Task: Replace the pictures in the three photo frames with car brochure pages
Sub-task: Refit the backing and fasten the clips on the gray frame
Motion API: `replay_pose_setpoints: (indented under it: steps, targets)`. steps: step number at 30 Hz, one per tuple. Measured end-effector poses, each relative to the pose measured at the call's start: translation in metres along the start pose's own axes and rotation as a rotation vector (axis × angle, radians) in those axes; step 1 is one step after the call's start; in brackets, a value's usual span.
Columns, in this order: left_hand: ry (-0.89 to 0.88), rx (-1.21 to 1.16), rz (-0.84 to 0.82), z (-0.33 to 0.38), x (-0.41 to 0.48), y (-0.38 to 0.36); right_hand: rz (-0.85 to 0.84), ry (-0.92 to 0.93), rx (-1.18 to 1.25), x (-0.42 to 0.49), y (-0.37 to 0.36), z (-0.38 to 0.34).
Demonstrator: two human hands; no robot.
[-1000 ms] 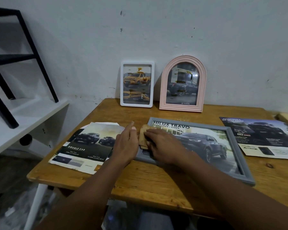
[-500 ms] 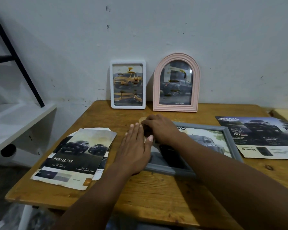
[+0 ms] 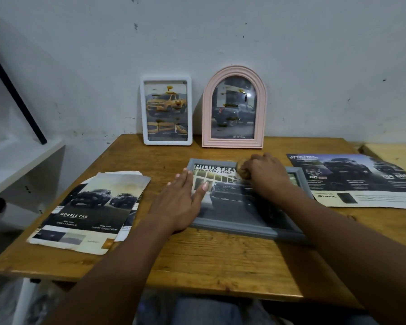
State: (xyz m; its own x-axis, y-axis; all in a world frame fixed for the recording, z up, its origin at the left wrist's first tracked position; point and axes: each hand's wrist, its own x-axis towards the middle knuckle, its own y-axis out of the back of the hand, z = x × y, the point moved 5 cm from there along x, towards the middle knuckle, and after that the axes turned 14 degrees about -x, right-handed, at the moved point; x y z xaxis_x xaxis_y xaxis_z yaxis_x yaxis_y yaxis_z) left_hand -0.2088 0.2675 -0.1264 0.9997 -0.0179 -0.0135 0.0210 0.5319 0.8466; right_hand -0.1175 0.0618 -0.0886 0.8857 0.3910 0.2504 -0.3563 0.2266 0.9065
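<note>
The worktop [image 3: 220,261] carries all items, and its near edge lies bare in front of the person. The left hand [image 3: 181,202] lies flat, fingers [image 3: 185,181] spread and holding nothing, with the palm pressing the left rail of the grey frame [image 3: 232,227]; this posture appears intended to pin the frame so that it does not slide during wiping. The grey frame lies face up, already fitted with a brochure page showing a dark truck and a "HILUX" heading, which suggests that this frame is at the cleaning stage rather than the loading stage. The right hand [image 3: 265,174] is curled closed around a small tan pad or cloth [image 3: 240,166], exact material unclear, and bears on the glass near the far rail. To the left of the frame, a stack of loose pages [image 3: 87,209] headed "DOUBLE CAB" lies flat within reach, probably offcuts or spares. To the right, an open brochure sheet [image 3: 354,179] lies flat, well apart from the hands. At the far edge, the white frame [image 3: 166,144] and the pink arched frame [image 3: 232,144] stand upright side by side against the wall [image 3: 220,31], each showing a truck picture; placement there keeps finished work clear of the wiping area.
</note>
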Motion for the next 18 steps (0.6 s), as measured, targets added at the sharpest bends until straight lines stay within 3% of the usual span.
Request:
replay_pose_setpoints:
  steps: [4, 8, 11, 14, 18]
  targets:
    - [0.021, 0.004, 0.005, 0.002, -0.001, -0.002, -0.083, -0.122, 0.078, -0.021, -0.004, 0.038]
    - [0.042, -0.004, 0.009, 0.003, -0.002, -0.001, -0.15, -0.327, 0.745, -0.048, 0.002, 0.079]
    - [0.046, -0.001, 0.011, 0.007, -0.004, 0.002, -0.068, -0.464, 0.984, -0.078, 0.02, 0.118]
    - [0.038, -0.001, 0.055, 0.019, -0.007, 0.013, -0.182, -0.389, 0.889, -0.107, 0.041, 0.146]
    - [0.054, -0.116, 0.109, 0.028, 0.002, 0.023, -0.479, -0.076, 0.429, -0.137, 0.056, 0.146]
